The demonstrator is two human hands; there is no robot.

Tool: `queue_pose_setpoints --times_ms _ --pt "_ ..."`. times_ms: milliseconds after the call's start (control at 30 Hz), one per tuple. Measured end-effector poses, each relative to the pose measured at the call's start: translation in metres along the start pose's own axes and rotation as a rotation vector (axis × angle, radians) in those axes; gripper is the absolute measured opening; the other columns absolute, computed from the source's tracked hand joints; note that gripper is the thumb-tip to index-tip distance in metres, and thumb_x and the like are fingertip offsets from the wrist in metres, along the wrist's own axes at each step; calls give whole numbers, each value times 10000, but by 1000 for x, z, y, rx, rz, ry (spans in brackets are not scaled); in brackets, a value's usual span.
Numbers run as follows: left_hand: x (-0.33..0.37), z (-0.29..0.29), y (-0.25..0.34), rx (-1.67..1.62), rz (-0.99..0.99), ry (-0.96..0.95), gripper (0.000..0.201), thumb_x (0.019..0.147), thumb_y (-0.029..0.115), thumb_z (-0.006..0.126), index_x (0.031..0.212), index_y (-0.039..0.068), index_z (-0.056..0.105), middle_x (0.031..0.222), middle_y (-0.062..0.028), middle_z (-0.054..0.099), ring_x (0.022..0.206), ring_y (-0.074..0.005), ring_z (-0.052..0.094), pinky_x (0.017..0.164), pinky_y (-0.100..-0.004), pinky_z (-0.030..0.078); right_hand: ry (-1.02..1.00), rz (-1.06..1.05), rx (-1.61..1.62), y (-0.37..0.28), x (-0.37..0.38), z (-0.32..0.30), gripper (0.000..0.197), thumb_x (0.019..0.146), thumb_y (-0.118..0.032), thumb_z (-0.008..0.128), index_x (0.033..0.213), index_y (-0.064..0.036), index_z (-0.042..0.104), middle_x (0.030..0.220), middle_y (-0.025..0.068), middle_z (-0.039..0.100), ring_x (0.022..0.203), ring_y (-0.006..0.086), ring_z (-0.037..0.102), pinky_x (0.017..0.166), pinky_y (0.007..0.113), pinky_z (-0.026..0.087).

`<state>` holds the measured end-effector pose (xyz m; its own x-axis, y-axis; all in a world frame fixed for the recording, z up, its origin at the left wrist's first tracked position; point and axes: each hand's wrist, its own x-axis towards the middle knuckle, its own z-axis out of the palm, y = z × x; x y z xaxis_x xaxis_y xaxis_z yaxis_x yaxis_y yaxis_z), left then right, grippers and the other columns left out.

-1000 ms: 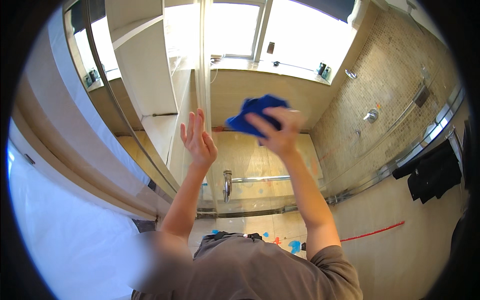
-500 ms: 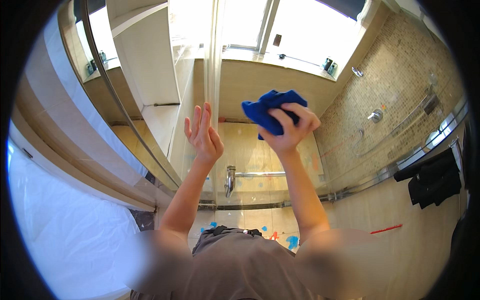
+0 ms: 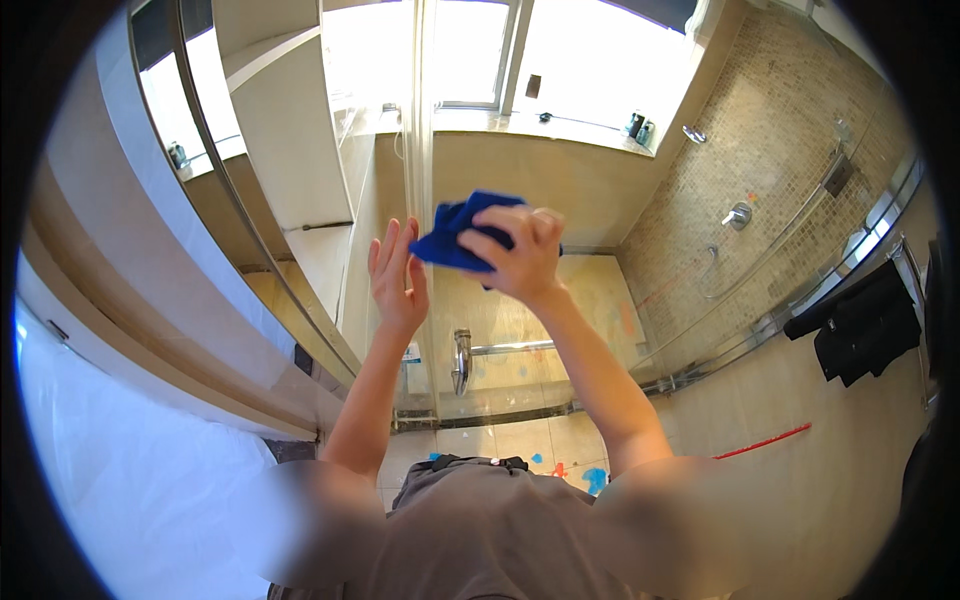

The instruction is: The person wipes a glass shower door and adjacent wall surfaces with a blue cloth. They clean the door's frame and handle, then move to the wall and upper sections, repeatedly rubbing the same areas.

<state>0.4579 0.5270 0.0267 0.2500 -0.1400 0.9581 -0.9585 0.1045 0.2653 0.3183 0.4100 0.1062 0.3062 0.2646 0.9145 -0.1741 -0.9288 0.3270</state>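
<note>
A folded blue cloth is gripped by my right hand, its fingers bent over the cloth. The cloth lies in front of the glass shower panel, and its left corner reaches my left hand. My left hand is raised with the fingers stretched up, beside the upright edge of the glass, and holds nothing. Whether the cloth corner touches the left fingers I cannot tell. Below both hands, a chrome handle with a horizontal bar is fixed to the glass.
Behind the glass are a mosaic wall with a shower valve and a bright window sill with small bottles. Black cloth hangs at the right. White sheeting lies at lower left. Blue scraps dot the tiled floor.
My right hand has swept left with the blue cloth, toward my left hand. The left hand stays nearly in place, slightly lower. The view has shifted a little.
</note>
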Motion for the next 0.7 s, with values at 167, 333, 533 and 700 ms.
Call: queue_pose_setpoints --times_ms 167,333,533,700 --pt "2 -15 6 -107 -71 16 332 928 17 526 1258 49 541 1246 -80 639 1229 -246 553 1059 -435 353 141 89 -26 5 41 -2 445 544 -394 829 934 -274 652 1074 -56 591 999 186 489 877 396 301" --pt "11 -27 17 -441 -206 105 261 996 69 420 1248 10 454 1076 -185 683 1163 -287 591 1005 -411 416 0 -9 -13 -23 2 11 414 576 -422 766 949 -311 621 1061 -115 566 978 121 515 800 375 360" --pt "18 -35 18 -261 -205 65 309 930 57 539 1236 53 497 1064 -82 701 926 -234 592 870 -351 438 -206 -214 51 -44 -67 17 328 663 -365 716 966 -288 619 1081 -111 562 1003 77 512 824 281 391" --pt "26 -32 27 -172 -214 -14 349 835 18 657 1168 88 579 1019 -17 710 828 -165 578 812 -315 412 -220 -239 43 -30 -63 14 356 641 -386 723 967 -290 617 1102 -99 559 1028 88 512 851 300 405"
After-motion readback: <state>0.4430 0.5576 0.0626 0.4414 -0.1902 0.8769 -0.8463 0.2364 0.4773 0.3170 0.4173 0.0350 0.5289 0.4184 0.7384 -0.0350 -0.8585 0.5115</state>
